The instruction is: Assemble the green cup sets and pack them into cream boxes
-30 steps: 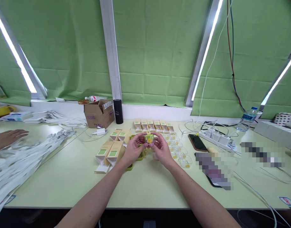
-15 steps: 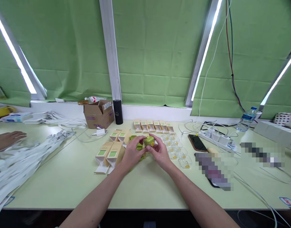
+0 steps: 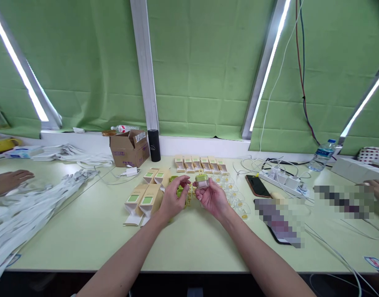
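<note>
My right hand [image 3: 214, 201] pinches the little green case [image 3: 202, 178]. My left hand [image 3: 172, 201] has fingers apart. A weak pinch could drop it.

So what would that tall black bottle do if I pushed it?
The black bottle would probably tip if pushed near its top, since it's tall and narrow. Once down, it might roll, because its sides look round.

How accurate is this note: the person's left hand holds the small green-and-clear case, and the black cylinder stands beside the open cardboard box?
Wrong hand: the head view shows the right hand holding the small green-and-clear case, with the left hand apart from it. The black cylinder does stand beside the open cardboard box.
</note>
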Tool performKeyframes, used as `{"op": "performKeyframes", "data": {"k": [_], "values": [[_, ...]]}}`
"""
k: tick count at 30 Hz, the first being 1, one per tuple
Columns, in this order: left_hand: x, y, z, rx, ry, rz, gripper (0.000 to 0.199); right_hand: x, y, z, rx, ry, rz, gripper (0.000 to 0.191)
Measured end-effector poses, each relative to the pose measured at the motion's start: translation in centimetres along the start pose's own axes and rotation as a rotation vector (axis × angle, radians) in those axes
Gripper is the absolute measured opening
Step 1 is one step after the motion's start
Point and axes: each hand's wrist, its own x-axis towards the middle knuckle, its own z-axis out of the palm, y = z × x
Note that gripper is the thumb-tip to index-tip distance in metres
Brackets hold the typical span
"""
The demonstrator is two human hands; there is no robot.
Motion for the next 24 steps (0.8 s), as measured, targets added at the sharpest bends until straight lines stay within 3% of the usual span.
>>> {"op": "performKeyframes", "data": {"k": [5,11,17,24], "values": [[0.2,0.3,0.0,-0.029,0.009,-0.052,0.019,0.0,0.1,0.0,-0.009,-0.019,-0.011,0.046],[0.2,-0.4,0.1,-0.154,-0.026,-0.151,0.037,-0.2,0.1,0.3,-0.028,0.065,-0.086,0.047],[0.2,-0.8,0.4,-0.247,-0.111,-0.204,0.058,-0.6,0.3,0.7,-0.323,0.116,-0.289,0.059],[0.1,-0.8,0.2,-0.160,-0.112,-0.187,0.048,-1.0,0.4,0.9,-0.485,0.031,-0.393,0.057]]}}
